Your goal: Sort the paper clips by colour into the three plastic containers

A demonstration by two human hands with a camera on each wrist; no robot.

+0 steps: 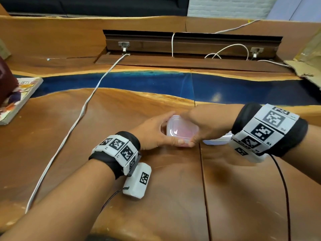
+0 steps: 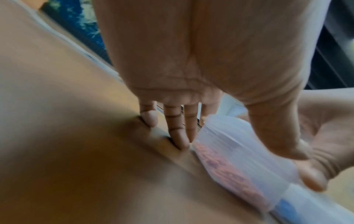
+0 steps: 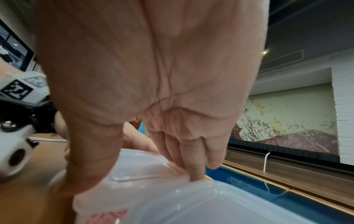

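A clear lidded plastic container with pink paper clips inside stands on the wooden table. My left hand holds its left side, thumb on the near edge and fingers down along the far side. My right hand grips its right side, with the thumb at the near corner and fingers behind the lid. A second lidded container sits just right of it, under my right wrist, with something blue in it. No loose clips are in view.
A white cable runs across the table on the left. A book lies at the left edge and torn cardboard at the far right. A blue resin strip and an open cable trough lie beyond.
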